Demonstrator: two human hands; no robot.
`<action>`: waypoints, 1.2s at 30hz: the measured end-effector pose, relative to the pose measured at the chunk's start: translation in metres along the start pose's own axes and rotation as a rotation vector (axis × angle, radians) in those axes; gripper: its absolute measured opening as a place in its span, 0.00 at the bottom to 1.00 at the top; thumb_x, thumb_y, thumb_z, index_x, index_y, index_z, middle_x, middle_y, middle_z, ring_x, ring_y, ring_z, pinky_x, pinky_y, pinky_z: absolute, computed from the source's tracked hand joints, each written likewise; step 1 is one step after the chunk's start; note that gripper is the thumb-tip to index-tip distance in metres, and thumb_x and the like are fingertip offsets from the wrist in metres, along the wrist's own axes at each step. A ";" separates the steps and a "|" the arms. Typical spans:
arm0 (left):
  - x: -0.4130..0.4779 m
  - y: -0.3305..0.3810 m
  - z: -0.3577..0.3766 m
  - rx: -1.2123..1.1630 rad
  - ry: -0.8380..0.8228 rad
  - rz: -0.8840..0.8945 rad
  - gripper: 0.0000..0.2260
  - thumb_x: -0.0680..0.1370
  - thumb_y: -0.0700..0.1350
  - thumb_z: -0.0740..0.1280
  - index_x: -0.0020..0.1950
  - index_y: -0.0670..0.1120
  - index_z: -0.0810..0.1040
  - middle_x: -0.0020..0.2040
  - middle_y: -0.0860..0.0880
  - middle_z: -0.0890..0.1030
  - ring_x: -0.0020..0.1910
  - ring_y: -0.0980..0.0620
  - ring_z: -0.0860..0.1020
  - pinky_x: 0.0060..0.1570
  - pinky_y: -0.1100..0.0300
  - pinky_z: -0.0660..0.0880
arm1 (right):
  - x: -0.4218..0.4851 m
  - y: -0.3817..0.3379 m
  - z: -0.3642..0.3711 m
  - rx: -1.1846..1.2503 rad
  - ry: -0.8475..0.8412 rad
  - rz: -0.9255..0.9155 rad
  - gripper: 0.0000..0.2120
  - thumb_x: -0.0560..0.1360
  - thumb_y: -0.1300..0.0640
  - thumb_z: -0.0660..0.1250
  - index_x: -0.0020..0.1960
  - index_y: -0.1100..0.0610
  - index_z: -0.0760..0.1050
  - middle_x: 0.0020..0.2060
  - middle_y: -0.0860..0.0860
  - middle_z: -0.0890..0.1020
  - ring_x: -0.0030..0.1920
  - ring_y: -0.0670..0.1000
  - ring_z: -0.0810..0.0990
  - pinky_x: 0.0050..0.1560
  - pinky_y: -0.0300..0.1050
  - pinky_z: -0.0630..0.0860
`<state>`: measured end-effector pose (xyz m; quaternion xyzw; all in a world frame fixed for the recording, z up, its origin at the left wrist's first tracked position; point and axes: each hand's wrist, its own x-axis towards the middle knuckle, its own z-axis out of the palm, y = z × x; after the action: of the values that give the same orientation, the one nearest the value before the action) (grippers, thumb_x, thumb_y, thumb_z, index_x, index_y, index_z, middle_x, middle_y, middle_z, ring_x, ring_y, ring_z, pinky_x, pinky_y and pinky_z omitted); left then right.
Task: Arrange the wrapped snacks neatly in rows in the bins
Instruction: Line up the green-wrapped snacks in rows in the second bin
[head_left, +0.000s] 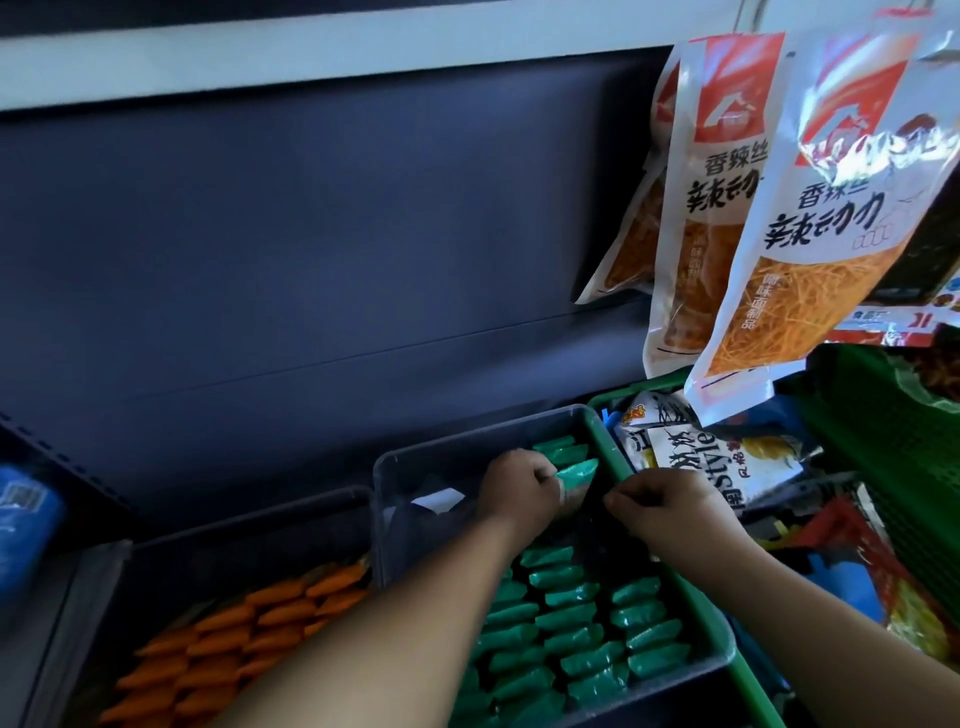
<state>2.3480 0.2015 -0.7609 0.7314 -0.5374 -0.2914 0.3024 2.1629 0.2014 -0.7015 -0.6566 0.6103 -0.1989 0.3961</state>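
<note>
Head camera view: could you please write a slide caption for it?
Left hand pinches a green snack inside the grey bin, right hand close by.

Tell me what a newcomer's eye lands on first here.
The big white-and-orange hanging snack bags at upper right dominate. Below centre, the left hand pinches a green wrapped snack over the clear bin of green rows, right hand alongside. Orange snacks line the bin to its left.

Green snack wrappers (566, 605): glossy plastic film. Bin (415, 467) around the fingers (621, 501): smooth translucent plastic. Hanging bags (810, 234) above: shiny film.
</note>
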 end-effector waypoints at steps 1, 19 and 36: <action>-0.007 0.005 -0.009 -0.030 0.002 0.010 0.14 0.75 0.39 0.70 0.30 0.49 0.77 0.36 0.51 0.82 0.39 0.54 0.80 0.41 0.62 0.73 | -0.001 -0.006 0.000 0.031 0.007 -0.005 0.04 0.75 0.54 0.76 0.45 0.47 0.82 0.40 0.46 0.86 0.39 0.47 0.83 0.41 0.43 0.80; -0.086 0.049 -0.068 -0.316 0.077 0.041 0.01 0.79 0.45 0.74 0.48 0.49 0.84 0.45 0.53 0.86 0.44 0.56 0.82 0.43 0.69 0.75 | -0.032 -0.036 -0.006 0.453 -0.241 -0.046 0.05 0.80 0.54 0.71 0.54 0.46 0.83 0.42 0.48 0.88 0.43 0.47 0.87 0.42 0.44 0.82; -0.108 0.054 -0.069 0.009 0.068 0.180 0.19 0.67 0.64 0.72 0.49 0.56 0.70 0.45 0.57 0.79 0.44 0.59 0.78 0.44 0.54 0.77 | -0.039 -0.041 -0.011 0.720 -0.150 0.020 0.08 0.78 0.57 0.73 0.55 0.58 0.78 0.47 0.60 0.87 0.45 0.60 0.88 0.43 0.57 0.84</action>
<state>2.3393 0.3009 -0.6646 0.6908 -0.5918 -0.2356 0.3421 2.1741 0.2330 -0.6544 -0.4818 0.4768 -0.3484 0.6475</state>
